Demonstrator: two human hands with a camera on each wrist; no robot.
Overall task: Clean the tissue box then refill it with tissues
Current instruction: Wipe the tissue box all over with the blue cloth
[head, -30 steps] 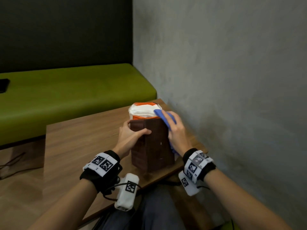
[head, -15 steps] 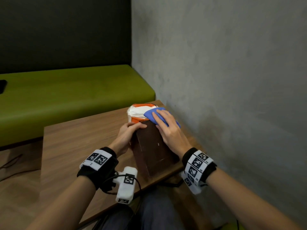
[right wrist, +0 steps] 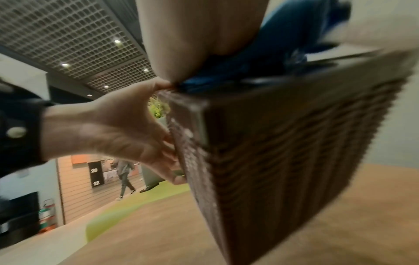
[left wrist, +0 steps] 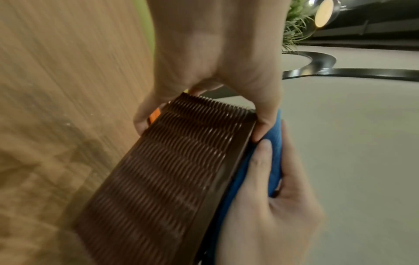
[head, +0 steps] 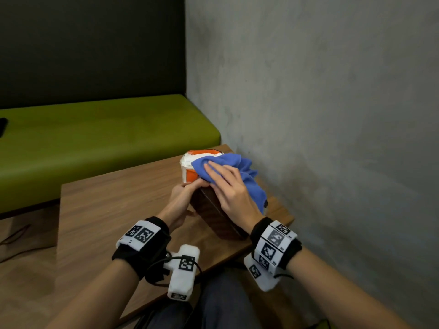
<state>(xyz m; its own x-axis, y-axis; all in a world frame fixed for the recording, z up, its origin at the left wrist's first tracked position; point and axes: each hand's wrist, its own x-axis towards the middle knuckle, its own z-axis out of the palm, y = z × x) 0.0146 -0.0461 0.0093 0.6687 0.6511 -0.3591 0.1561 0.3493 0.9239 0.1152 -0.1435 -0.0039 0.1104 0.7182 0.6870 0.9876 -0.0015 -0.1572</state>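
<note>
A brown ribbed tissue box (head: 213,216) leans tilted on the wooden table (head: 114,210). My left hand (head: 190,187) grips its upper end, thumb on the top edge and fingers round the side; the left wrist view shows the same left hand (left wrist: 204,75) on the box (left wrist: 172,170). My right hand (head: 215,173) lies flat, fingers straight, pressing a blue cloth (head: 240,166) against the box's upward face. In the right wrist view the cloth (right wrist: 283,35) sits bunched on top of the box (right wrist: 294,143). An orange and white tissue pack (head: 190,162) sits just behind the box.
A grey wall (head: 308,115) rises close on the right of the table. A green bench (head: 107,138) runs behind it, with a dark object (head: 2,127) at its far left. Cables (head: 14,236) lie on the floor at left. The table's near edge is at my lap.
The box has gone from upright to tilted. My right hand slid with the cloth from the box's right side up onto its upper face, and the cloth spread out.
</note>
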